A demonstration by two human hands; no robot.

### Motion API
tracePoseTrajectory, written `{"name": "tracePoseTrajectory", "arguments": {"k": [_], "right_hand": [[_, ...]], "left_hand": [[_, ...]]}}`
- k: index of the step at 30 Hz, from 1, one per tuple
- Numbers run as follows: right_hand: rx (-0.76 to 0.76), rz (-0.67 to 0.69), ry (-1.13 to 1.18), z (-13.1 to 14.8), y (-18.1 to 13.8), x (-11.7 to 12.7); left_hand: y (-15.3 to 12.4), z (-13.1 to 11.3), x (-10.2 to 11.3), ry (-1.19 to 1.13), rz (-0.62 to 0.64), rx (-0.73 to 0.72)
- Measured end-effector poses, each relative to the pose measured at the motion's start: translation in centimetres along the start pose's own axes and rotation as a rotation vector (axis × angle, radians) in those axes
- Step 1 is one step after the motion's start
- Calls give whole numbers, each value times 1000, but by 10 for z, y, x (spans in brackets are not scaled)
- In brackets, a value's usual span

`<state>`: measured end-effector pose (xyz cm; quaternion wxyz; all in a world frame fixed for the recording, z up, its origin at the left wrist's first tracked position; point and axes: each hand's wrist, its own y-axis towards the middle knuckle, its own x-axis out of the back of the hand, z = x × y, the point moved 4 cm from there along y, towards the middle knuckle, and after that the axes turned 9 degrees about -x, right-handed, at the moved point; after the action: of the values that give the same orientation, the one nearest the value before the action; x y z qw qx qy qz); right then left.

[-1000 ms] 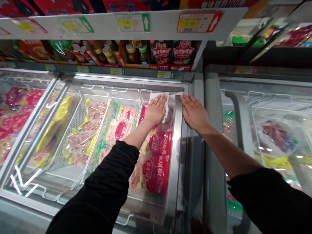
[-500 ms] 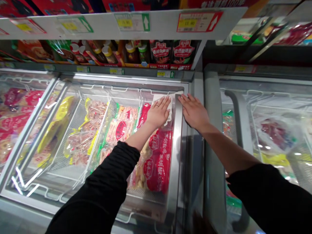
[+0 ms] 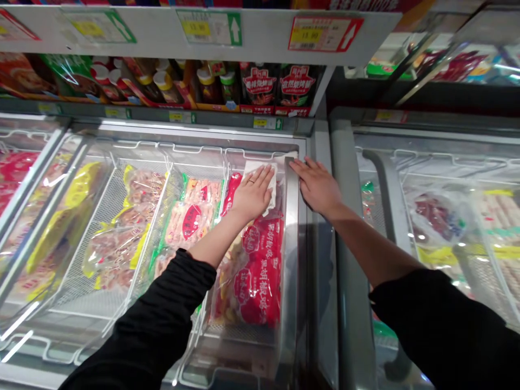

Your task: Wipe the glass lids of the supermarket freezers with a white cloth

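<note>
My left hand lies flat with fingers stretched out on a white wiping cloth, pressing it against the glass freezer lid. Part of the cloth is hidden beneath the palm. At the lid's right side, my right hand rests with fingers extended on the upper end of the metal edge strip. Under the glass, red bags of frozen food lie below my left hand. Pink packs with green edges sit in the compartment to their left.
Above the freezer's back runs a shelf with price tags, sauce jars and dark packets. A second freezer with a curved grey handle stands close on the right. Wire dividers separate yellow-edged bags.
The view has shifted slightly right, so the scene sits further left. My left hand and the cloth have slid a little down the glass. My right hand stays at the lid's edge.
</note>
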<state>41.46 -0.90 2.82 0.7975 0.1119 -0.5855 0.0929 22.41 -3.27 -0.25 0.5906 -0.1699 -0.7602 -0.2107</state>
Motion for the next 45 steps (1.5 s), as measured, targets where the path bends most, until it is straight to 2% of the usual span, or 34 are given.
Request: {"name": "tracePoseTrajectory", "arguments": {"k": [3, 5, 8, 10, 12, 14, 17, 19, 21, 27, 29, 31, 36, 38, 41, 45], "right_hand": [[9, -9, -5, 0, 0, 0], [13, -6, -22, 1, 0, 1], [15, 0, -27, 2, 0, 2], [20, -2, -24, 3, 0, 3], [18, -2, -25, 3, 0, 3], [9, 5, -31, 2, 1, 2], [-2, 14, -45, 1, 2, 2], [-5, 6, -48, 1, 2, 2], [-6, -3, -46, 0, 2, 1], [0, -16, -39, -2, 4, -2], [-5, -12, -34, -3, 4, -2], [-14, -10, -29, -2, 3, -1], [-41, 1, -39, -2, 3, -2], [-59, 0, -45, -4, 5, -3], [-60, -16, -41, -6, 7, -4], [-125, -81, -52, 2, -7, -4]], "left_hand": [[14, 19, 1, 26, -32, 122], [6, 16, 1, 52, -41, 160], [-15, -5, -2, 71, -29, 94], [-20, -15, -4, 69, 3, 15], [-8, -15, -4, 63, 41, -58], [16, -8, -5, 56, 70, -99], [51, 7, -4, 45, 80, -32], [58, 10, -3, 41, 69, 8], [48, 3, -2, 39, 57, 1], [-24, -30, -1, 19, 66, -95], [-31, -32, -2, 10, 46, -92], [-22, -28, -3, 6, 26, -77], [25, -5, -7, 0, 16, 32], [29, -3, -7, -6, 1, 54], [1, -13, -5, -8, -9, 37], [-71, -37, 0, 3, 16, -30]]}}
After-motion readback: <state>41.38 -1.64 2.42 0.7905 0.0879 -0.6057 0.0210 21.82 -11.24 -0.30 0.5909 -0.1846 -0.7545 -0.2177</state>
